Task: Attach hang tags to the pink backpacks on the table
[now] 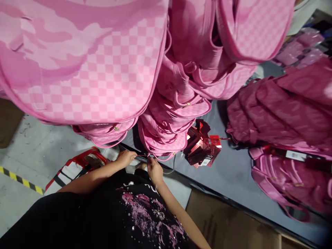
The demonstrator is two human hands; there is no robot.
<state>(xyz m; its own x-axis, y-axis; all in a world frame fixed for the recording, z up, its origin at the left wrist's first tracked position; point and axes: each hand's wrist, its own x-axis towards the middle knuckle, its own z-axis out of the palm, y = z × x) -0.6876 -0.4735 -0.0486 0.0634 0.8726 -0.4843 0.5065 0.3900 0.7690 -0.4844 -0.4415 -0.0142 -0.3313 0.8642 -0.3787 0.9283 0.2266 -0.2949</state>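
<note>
Low at the table's edge, my left hand (126, 158) pinches one end of a thin red string (141, 155) that runs toward my other hand. My right hand (155, 171) is closed, fingertips together, just below the handle loop of a pink backpack (164, 140) at the bottom of a stack. The string seems to meet that loop, but the fingers hide how it is fastened. Right of this stack lies a heap of dark red hang tags (202, 147), some with white labels and red strings.
A large pink checkered backpack (111, 72) fills the upper left, close to the camera. More pink bags (280, 114) lie on the right of the grey table (233, 180). Cardboard boxes (228, 221) stand beneath it. On the floor are a red-and-white object (75, 167) and striped tape (22, 180).
</note>
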